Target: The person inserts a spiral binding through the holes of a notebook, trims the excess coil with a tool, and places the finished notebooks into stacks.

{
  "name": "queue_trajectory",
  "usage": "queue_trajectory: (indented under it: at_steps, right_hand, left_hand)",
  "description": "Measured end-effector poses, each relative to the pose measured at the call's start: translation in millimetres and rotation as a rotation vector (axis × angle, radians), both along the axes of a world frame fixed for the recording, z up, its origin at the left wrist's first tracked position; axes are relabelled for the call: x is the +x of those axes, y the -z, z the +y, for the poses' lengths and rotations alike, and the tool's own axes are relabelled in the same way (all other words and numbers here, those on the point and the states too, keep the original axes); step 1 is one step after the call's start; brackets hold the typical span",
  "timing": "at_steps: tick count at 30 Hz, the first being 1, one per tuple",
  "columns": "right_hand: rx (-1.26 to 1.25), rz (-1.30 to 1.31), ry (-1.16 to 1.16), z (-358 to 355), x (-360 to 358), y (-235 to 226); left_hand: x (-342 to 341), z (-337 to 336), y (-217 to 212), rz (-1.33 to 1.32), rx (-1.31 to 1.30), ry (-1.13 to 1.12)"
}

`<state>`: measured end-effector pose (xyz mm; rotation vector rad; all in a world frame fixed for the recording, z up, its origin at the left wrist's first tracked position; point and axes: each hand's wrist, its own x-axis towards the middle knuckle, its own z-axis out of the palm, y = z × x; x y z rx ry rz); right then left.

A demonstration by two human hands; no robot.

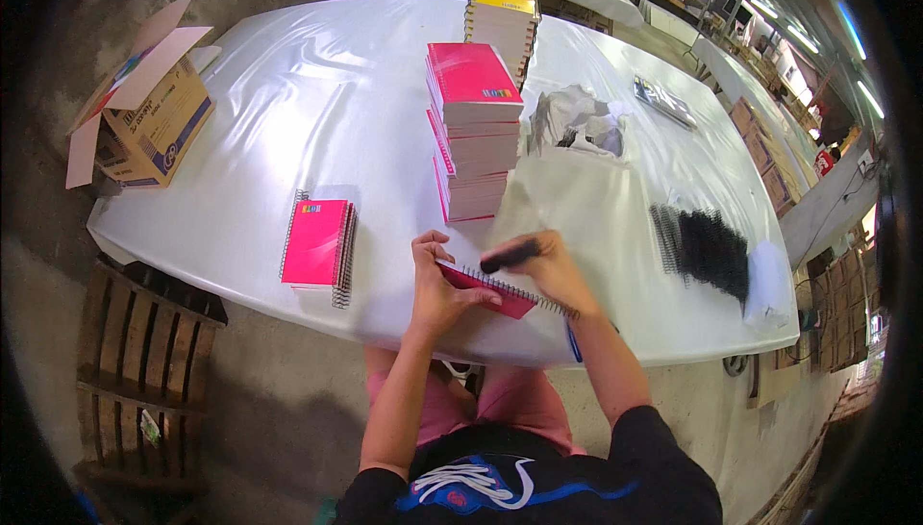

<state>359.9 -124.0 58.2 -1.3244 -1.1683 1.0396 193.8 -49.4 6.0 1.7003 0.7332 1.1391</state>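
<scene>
My left hand (440, 296) grips a pink notebook (517, 307) near the table's front edge, thumb on the cover. The notebook is tilted, and a dark wire spiral runs along its upper edge. My right hand (556, 270) is closed round a dark, elongated object (511, 256) held against the spiral. What kind of object it is I cannot make out. Left of my hands lies a small pile of pink spiral notebooks (315, 241). Just beyond them rises a tall stack of pink-covered books (476, 78), with no spirals visible on the sides that show.
Behind the pink stack stand yellow-covered spiral notebooks (505, 1). Several black spiral coils (711, 248) lie at right beside a white roll (766, 280). A crumpled plastic bag (577, 121) and an open cardboard box (159, 126) are on the white-covered table (317, 63). A wooden pallet (144, 371) stands left.
</scene>
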Motion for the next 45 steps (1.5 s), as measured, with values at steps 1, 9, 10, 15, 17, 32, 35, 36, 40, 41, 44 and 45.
queue_trajectory:
  at_steps: [1, 9, 10, 15, 17, 32, 35, 36, 40, 41, 44, 45]
  right_hand:
    - [0.092, 0.051, -0.086, -1.7, -6.9, -5.1]
    - [-0.077, -0.414, -0.064, 21.3, -12.5, 1.6]
    - [-0.047, -0.292, -0.058, 19.3, -12.7, 5.0]
    - [0.007, -0.407, -0.079, 27.5, -14.3, 9.9]
    - [0.038, -0.574, 0.013, 19.1, -7.3, 13.4]
    - [-0.663, -1.21, 0.479, -136.0, -24.4, 19.5]
    - [-0.42, -1.244, 0.657, -141.7, -36.5, 56.9]
    - [-0.352, -1.332, 0.633, -139.1, -38.0, 59.0]
    - [-0.101, -0.863, 0.519, -120.9, -39.7, 31.1]
    - [0.024, -0.648, 0.482, -115.2, -47.7, 13.0]
    - [0.2, -0.736, 0.357, -102.0, -78.0, -35.6]
    - [0.233, -0.885, 0.314, -97.6, -86.6, -45.7]
  left_hand:
    - [-0.1, 1.0, 4.5, -0.032, -0.029, 0.018]
    - [-1.7, 5.6, 9.6, -0.006, 0.03, 0.043]
    - [-3.0, 4.9, 11.6, -0.012, 0.018, 0.074]
    - [-4.3, 3.6, 17.4, -0.03, -0.014, 0.153]
    - [-4.0, 3.9, 18.0, 0.025, 0.046, 0.155]
    - [-15.2, -31.5, -16.1, -0.461, -0.417, -0.125]
    - [-14.4, -37.6, -21.1, -0.326, -0.069, -0.227]
    - [-18.1, -39.9, -25.5, -0.291, -0.043, -0.26]
    - [-27.3, -44.7, -38.1, -0.186, 0.118, -0.343]
    - [-27.9, -45.4, -37.2, -0.178, 0.144, -0.354]
    - [-31.0, -47.2, -39.6, -0.156, 0.201, -0.38]
    - [-32.9, -47.1, -41.2, -0.148, 0.22, -0.387]
